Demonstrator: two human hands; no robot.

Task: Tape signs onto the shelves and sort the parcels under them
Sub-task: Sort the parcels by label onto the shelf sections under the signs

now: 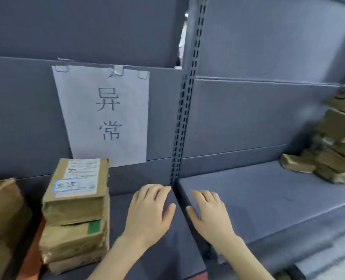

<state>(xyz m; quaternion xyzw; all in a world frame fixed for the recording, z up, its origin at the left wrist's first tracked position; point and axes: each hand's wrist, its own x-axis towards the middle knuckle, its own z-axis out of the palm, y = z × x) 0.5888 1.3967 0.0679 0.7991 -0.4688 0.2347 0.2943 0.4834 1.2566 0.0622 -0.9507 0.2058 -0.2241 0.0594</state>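
A person's left hand (149, 215) and right hand (210, 215) lay palm-down on the grey metal shelf (268, 199), fingers straight and spread, holding nothing. They rested one on either side of the dark slotted upright post (184, 118) that split the shelving into two bays.

Just left of the left hand stood a stack of brown paper-wrapped parcels (76, 215), the top one bearing a white printed shipping label (80, 174). Above that stack, a white paper sign (107, 116) with two large grey characters hung on the left bay's back panel, fixed along its top edge by three pieces of clear tape (118, 69).

A larger brown parcel (0, 219) sat at the far left, with an orange strip (31, 249) between it and the stack. In the right bay, well apart from the right hand, a blurred, loose pile of brown parcels (333, 150) filled the far right end.
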